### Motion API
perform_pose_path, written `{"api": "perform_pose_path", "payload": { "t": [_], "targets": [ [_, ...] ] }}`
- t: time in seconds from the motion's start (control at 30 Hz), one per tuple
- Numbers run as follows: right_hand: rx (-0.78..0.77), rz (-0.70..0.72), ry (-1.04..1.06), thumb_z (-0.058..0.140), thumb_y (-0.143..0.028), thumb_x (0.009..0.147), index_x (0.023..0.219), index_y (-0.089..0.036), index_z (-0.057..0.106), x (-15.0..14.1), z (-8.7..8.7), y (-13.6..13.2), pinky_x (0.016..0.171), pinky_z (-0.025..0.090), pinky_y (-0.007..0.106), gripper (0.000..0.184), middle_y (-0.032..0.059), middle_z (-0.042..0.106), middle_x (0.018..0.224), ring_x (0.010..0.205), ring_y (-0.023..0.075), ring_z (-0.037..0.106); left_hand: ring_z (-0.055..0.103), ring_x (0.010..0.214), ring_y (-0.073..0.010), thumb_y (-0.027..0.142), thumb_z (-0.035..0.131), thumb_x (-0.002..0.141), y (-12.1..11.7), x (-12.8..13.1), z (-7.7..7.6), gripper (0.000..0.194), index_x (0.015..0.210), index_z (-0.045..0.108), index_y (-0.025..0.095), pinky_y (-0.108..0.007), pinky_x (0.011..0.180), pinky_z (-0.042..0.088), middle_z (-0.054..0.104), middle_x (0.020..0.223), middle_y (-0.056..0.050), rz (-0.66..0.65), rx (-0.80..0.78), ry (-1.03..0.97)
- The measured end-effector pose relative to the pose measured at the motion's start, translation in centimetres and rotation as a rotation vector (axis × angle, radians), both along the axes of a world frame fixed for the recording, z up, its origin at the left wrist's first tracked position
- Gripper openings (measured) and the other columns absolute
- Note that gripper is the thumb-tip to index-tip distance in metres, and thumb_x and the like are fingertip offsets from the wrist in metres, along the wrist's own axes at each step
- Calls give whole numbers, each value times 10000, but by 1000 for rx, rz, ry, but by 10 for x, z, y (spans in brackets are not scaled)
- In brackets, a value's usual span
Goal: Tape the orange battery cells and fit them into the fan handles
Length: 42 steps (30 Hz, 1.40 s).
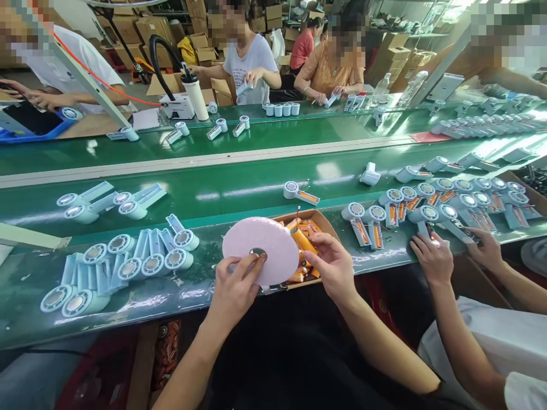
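Observation:
My left hand [234,290] grips a large flat pink roll of tape [261,246] by its lower edge, fingers up at the centre hole. Just right of it, my right hand [334,263] is curled at the roll's right edge, over a cardboard box [323,221] of orange cylindrical batteries [302,239]; what its fingertips pinch I cannot make out. Several light blue handheld fan bodies [128,262] lie in a group on the green bench [205,290] to the left of my hands.
A green conveyor belt [239,196] runs across with one fan part and battery [299,192] on it. A co-worker's two hands [433,256] work at rows of fan bodies [448,202] on the right. Other people sit across the line, with cardboard cartons behind.

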State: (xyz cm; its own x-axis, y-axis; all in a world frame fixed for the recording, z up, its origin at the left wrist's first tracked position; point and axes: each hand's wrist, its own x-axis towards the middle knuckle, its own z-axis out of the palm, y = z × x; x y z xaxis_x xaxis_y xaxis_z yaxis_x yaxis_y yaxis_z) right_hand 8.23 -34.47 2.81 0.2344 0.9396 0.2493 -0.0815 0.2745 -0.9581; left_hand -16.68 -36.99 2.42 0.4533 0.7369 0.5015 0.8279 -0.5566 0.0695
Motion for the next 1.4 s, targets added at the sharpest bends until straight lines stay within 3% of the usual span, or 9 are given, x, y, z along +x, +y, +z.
{"api": "perform_pose_path", "payload": {
  "t": [0.13,0.37,0.6,0.8,0.93,1.07,1.2,1.33,1.4],
  "targets": [
    [-278,294,-77,961,-406,688,1197,-234,801,26,12,9,983,656,440,560,73,817,1194,1097,278,772,526,1113,-295,79,667,893,4,-13,6,595,1460,658,260,-460,1067,428,759,1303,-50,-21,26,109],
    [-405,636,-227,896,-301,717,1032,-228,867,40,43,38,1003,649,467,325,22,851,1034,1069,324,793,510,1141,-303,90,623,961,13,-17,25,532,1449,680,295,-515,1100,360,768,1304,-46,-67,100,253],
    [-271,302,103,948,-382,673,1100,-227,846,10,8,31,974,648,485,466,58,844,1090,1096,323,780,504,1103,-287,159,661,986,13,-8,23,490,1433,682,356,-525,1168,236,805,1200,8,47,176,164],
    [-302,495,-297,918,-325,701,876,-211,859,34,26,39,877,657,417,218,7,819,849,920,291,783,520,1132,-273,97,604,984,29,-20,40,493,1410,697,326,-479,1173,261,803,1211,4,-154,128,221],
    [-271,480,-142,933,-322,692,971,-218,848,31,33,45,884,660,416,309,13,829,896,947,278,787,517,1139,-268,96,635,963,33,-21,50,599,1507,614,345,-479,1166,276,791,1229,0,-150,162,228],
    [-228,191,260,943,-378,707,1100,-241,817,3,13,30,926,654,404,435,55,840,1106,1054,267,783,492,1114,-297,194,703,944,23,-11,34,617,1537,590,323,-523,1155,276,781,1198,-40,18,126,169],
    [-240,90,378,958,-362,699,1112,-247,802,-18,-5,17,943,647,384,457,63,838,1131,1070,263,783,477,1093,-322,336,801,869,10,1,7,622,1471,660,258,-530,1118,310,754,1130,-97,37,29,59],
    [-214,121,350,946,-370,728,1046,-251,797,6,12,30,861,672,360,371,52,835,1065,997,242,790,493,1061,-305,333,811,844,-14,5,-6,614,1441,680,278,-503,1066,353,725,1118,-99,-25,-97,-5],
    [-48,23,339,920,-386,777,961,-277,792,37,32,43,807,674,297,248,13,822,992,943,192,786,511,1051,-287,299,819,821,-24,-4,-7,641,1444,671,318,-493,1074,364,724,1144,-81,-130,-207,12]
  ]
}}
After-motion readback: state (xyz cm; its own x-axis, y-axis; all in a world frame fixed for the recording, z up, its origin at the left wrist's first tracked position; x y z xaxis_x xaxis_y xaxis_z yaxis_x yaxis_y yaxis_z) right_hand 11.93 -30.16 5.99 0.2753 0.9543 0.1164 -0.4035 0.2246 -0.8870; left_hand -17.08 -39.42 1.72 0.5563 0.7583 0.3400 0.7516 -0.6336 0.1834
